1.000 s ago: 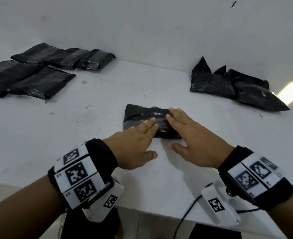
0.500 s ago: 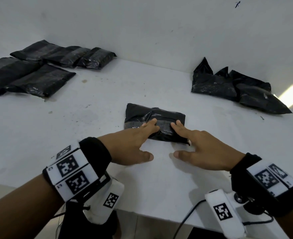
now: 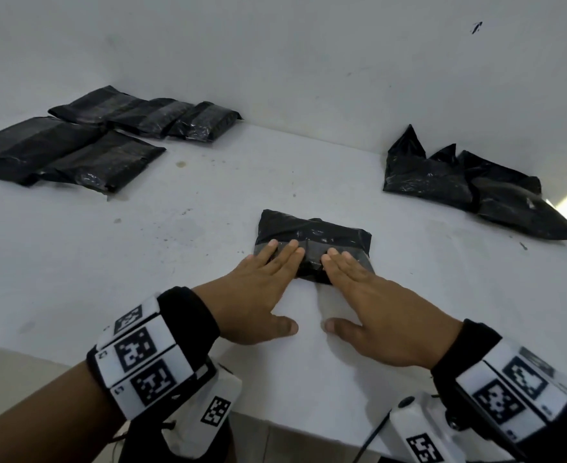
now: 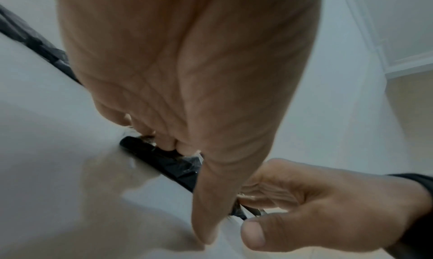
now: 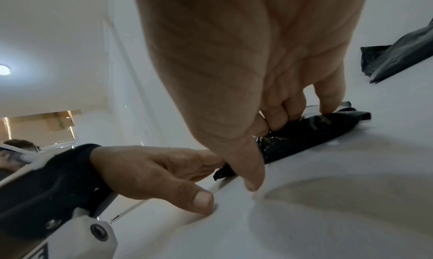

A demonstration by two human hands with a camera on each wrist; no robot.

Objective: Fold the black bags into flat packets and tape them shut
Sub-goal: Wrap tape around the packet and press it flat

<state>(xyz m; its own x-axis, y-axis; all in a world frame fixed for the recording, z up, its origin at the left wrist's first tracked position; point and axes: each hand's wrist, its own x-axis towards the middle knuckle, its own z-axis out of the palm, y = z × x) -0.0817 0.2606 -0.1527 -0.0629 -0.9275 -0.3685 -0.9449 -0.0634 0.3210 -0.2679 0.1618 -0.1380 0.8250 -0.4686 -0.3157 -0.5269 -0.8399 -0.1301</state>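
Both flat hands, left hand (image 3: 262,289) and right hand (image 3: 372,305), press one folded packet (image 3: 312,228); five taped packets (image 3: 101,142) lie far left, perhaps three unfolded bags (image 3: 469,185) right.

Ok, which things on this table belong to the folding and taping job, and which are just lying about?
Part of the job:
- folded packet under both hands, tape strip across it
- left hand and right hand, pressing flat
- taped packets, far left
- unfolded bags, far right

Just there:
- white table
- wall
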